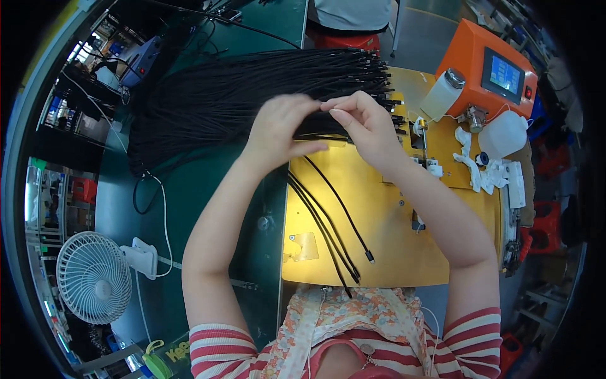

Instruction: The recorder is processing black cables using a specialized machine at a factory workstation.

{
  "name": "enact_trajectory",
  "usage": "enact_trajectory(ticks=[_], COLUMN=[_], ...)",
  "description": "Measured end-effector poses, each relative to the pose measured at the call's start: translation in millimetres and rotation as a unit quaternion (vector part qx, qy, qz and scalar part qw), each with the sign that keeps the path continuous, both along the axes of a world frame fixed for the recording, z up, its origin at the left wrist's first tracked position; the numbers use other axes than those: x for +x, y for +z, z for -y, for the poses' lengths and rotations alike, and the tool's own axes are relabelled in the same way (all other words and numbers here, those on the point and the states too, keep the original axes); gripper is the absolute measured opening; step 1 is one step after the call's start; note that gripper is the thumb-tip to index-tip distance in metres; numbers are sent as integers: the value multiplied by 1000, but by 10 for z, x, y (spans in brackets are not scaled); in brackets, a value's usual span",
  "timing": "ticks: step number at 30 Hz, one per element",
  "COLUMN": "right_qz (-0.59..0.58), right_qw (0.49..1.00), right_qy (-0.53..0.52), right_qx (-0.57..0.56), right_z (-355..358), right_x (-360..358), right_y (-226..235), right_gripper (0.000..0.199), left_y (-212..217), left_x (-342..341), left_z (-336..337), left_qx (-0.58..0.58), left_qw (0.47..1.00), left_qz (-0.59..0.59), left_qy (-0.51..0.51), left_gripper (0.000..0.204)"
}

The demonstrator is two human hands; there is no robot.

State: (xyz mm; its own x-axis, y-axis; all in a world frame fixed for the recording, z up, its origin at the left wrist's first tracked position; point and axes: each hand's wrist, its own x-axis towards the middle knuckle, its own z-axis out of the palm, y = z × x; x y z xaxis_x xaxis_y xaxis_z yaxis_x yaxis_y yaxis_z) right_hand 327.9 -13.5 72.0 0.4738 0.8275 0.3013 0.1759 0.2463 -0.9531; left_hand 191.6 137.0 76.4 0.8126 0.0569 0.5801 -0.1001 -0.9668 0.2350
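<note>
A large bundle of black cables (pixel 208 95) lies across the work surface, its metal connector ends gathered at the right. Over its near edge, my left hand (pixel 274 129) is slightly blurred, thumb stretched away from the fingers, with nothing visible between them. Close beside its fingertips, my right hand (pixel 371 129) is closed in a pinch of thumb and forefinger. Whatever is in that pinch is too small or hidden to make out. Below my hands, several loose black cables (pixel 325 218) run toward me over the yellow metal plate (pixel 404 252); one ends in a connector.
Right of my hands sits a small metal fixture (pixel 421 136). Beyond it are an orange machine with a screen (pixel 464 60), a capped bottle (pixel 444 95), a white plastic container (pixel 505 134) and crumpled white tissue (pixel 470 161). A white fan (pixel 95 278) stands at the left.
</note>
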Motion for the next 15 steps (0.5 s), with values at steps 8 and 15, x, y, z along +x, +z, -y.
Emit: enact_trajectory(ticks=[8, 15], right_qz=[-90, 85], right_qw=[994, 974], right_qy=[30, -184], right_qx=[58, 102], right_z=[776, 2827], right_x=[-130, 182], right_y=[620, 841], right_gripper=[15, 19], left_y=[-379, -629], left_x=[-533, -734], left_z=[-689, -848], left_qx=[41, 66], left_qw=[997, 982], left_qz=[6, 126], left_qy=[70, 126], left_gripper=[13, 21])
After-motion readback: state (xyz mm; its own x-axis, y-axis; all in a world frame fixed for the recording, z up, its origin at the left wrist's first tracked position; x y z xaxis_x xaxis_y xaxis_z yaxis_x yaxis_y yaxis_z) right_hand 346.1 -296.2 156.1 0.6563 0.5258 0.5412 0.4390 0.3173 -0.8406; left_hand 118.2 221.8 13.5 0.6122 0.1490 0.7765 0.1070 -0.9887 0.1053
